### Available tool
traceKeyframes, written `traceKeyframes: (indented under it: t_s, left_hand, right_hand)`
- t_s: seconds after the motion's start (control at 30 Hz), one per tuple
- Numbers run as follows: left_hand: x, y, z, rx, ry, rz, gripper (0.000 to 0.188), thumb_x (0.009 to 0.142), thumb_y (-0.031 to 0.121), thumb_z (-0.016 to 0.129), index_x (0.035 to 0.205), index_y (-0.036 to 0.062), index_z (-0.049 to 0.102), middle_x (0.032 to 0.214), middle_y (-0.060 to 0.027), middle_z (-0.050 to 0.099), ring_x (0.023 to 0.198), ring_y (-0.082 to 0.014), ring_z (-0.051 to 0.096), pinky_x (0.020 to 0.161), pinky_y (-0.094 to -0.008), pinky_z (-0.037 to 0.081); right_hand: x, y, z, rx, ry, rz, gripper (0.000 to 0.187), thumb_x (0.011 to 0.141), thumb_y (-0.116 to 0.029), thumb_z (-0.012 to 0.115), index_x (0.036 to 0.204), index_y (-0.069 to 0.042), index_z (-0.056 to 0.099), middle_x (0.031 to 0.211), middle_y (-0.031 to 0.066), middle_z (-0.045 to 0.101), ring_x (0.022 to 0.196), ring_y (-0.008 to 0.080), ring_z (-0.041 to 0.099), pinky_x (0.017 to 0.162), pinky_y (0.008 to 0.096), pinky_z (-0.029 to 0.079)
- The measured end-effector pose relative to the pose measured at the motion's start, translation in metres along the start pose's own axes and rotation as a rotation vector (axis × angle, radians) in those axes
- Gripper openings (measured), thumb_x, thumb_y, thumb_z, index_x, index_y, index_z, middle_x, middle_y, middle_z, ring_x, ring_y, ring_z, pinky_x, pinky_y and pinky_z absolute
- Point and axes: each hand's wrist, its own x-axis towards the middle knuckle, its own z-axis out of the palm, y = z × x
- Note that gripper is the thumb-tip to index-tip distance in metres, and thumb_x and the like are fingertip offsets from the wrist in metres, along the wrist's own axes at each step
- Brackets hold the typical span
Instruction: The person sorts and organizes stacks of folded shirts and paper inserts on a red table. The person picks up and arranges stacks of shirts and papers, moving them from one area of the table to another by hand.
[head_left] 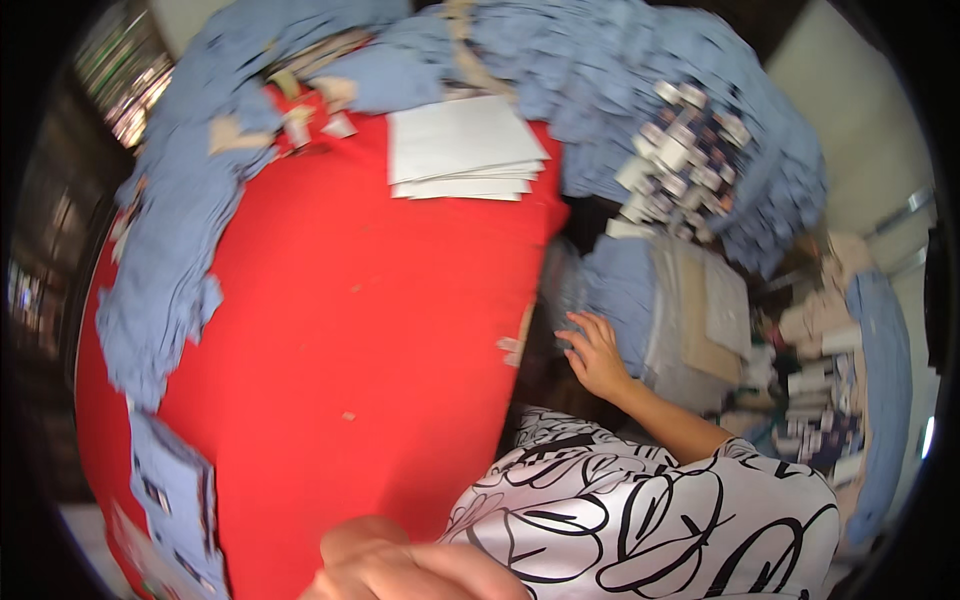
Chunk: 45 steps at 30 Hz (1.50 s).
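Note:
My right hand (pixel 597 355) reaches out over the gap at the table's right edge, its fingers spread and nothing visible in them. Beside its fingertips lie folded light-blue garments (pixel 617 285) and crumpled clear plastic (pixel 562 285); whether the hand touches them I cannot tell. My left hand (pixel 415 568) is close and blurred at the lower edge, above the red tabletop (pixel 350 300). The frame cuts it off, so its fingers and anything in them are hidden. A stack of white sheets (pixel 465 150) rests toward the table's far right corner.
Heaps of light-blue garments (pixel 600 70) ring the far side, with more along the left edge (pixel 165 260). Many white-and-dark tags (pixel 680 155) sit on the right heap. Packed clear plastic bags (pixel 690 320) stand right of the table. Folded blue pieces (pixel 175 490) lie near left.

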Motion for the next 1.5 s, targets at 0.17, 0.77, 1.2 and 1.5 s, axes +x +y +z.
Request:
traceKeyframes:
  t_s: [0.17,0.77,1.2,1.5]
  left_hand:
    - [0.012,-0.047,0.013,-0.360,-0.419,-0.301,0.030,0.100,0.039,0.047,0.089,0.0127,0.057,0.096,-0.0032,0.070,0.083,-0.0174,0.063,0.082,-0.0336,0.044]
    - [-0.136,-0.363,0.077,0.363,-0.353,-1.257,0.029,0.095,0.011,0.058,0.119,-0.0037,0.057,0.114,-0.0106,0.064,0.102,-0.0169,0.060,0.090,-0.0286,0.046]
    - [-0.268,-0.596,0.069,1.179,-0.681,-1.223,0.052,0.085,0.033,0.064,0.117,-0.0077,0.054,0.103,-0.0284,0.062,0.098,-0.0390,0.063,0.086,-0.0444,0.049]
    - [-0.267,-0.575,0.100,1.002,-0.760,-1.363,0.060,0.087,0.032,0.060,0.131,-0.0055,0.048,0.116,-0.0303,0.057,0.110,-0.0419,0.058,0.096,-0.0442,0.045]
  right_hand:
    - [-0.099,0.103,-0.009,-0.219,0.179,0.502,0.040,0.079,-0.010,0.065,0.118,-0.012,0.060,0.132,0.0155,0.049,0.123,0.0377,0.043,0.103,0.0520,0.033]
    - [-0.222,0.312,-0.090,-0.297,-0.060,0.881,0.036,0.087,-0.040,0.063,0.112,-0.014,0.069,0.119,0.0104,0.063,0.119,0.0322,0.049,0.105,0.0549,0.029]
    - [-0.272,0.405,-0.108,0.126,0.252,1.151,0.060,0.081,-0.040,0.073,0.120,0.003,0.057,0.108,0.0201,0.065,0.100,0.0314,0.063,0.087,0.0401,0.049]
    - [-0.336,0.399,-0.139,0.512,0.316,1.102,0.039,0.078,-0.012,0.071,0.113,0.003,0.059,0.099,0.0160,0.067,0.092,0.0261,0.064,0.080,0.0348,0.050]
